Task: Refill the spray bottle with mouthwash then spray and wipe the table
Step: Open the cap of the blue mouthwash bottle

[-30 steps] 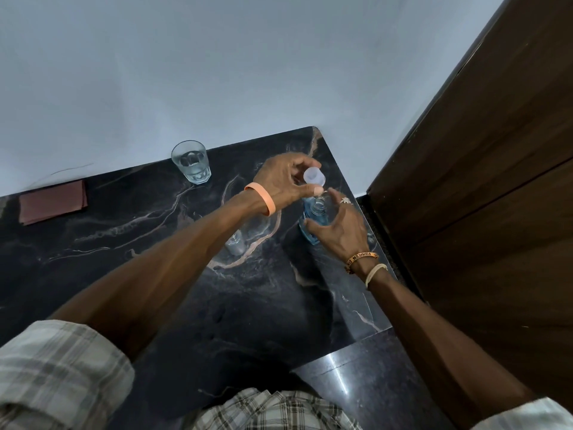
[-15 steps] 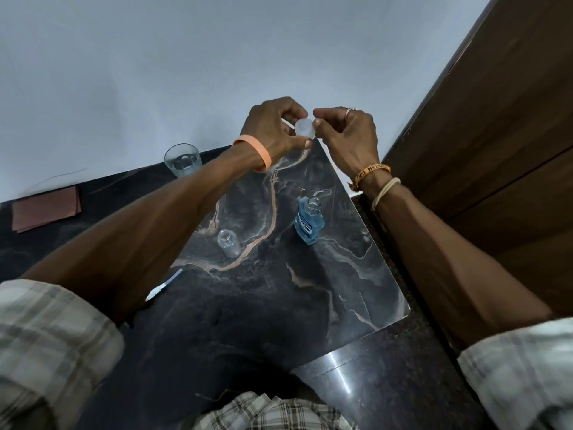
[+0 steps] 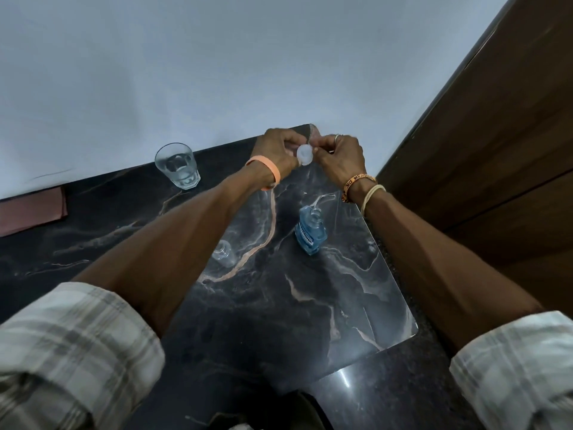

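Translucent round plastic cap (image 3: 304, 155) in the fingertip pinch of left hand (image 3: 277, 152) and right hand (image 3: 341, 155).

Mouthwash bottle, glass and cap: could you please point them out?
mouthwash bottle (image 3: 306, 236), head view, on its blue front label.
glass (image 3: 178, 166), head view, on its side wall.
cap (image 3: 304, 154), head view, on its round face.

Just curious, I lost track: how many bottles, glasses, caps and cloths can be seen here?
Bottles: 2, the blue mouthwash bottle and the small clear bottle
Glasses: 1, the drinking glass
Caps: 1, the white cap, pinched by left hand and right hand
Cloths: 1, the reddish cloth
Total: 5
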The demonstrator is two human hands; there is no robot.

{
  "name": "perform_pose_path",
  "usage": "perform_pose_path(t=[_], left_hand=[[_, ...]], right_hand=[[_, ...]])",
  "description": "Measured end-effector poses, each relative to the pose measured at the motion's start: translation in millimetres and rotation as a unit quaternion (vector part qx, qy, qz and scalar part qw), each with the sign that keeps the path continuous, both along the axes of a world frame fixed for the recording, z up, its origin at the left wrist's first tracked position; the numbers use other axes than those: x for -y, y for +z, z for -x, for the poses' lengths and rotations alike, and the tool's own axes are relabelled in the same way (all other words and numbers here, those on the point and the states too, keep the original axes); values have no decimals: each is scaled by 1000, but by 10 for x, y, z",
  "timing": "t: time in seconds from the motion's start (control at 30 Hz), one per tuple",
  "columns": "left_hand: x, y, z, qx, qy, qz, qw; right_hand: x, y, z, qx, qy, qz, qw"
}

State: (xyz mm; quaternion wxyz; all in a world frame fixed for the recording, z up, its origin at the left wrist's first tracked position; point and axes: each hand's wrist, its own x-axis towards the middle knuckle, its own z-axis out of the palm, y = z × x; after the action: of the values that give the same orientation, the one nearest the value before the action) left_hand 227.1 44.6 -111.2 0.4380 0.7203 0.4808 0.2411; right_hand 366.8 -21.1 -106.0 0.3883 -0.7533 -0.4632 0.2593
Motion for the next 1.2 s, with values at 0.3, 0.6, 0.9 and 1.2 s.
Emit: perform_pose_path(t=[0.3, 0.6, 0.9, 1.2], left_hand=[[-39, -887, -233, -28, 27, 44, 998], [-41, -1336, -313, -58, 5, 80, 995], [-13, -1270, -276, -120, -31, 68, 990], [-182, -231, 315, -143, 9, -33, 989]], right_hand=[[-151, -783, -167, 24, 3, 79, 997], [-116, -1119, -208, 55, 38, 137, 988], [-46, -1140, -228, 62, 55, 155, 984], [-258, -136, -39, 89, 52, 48, 994]])
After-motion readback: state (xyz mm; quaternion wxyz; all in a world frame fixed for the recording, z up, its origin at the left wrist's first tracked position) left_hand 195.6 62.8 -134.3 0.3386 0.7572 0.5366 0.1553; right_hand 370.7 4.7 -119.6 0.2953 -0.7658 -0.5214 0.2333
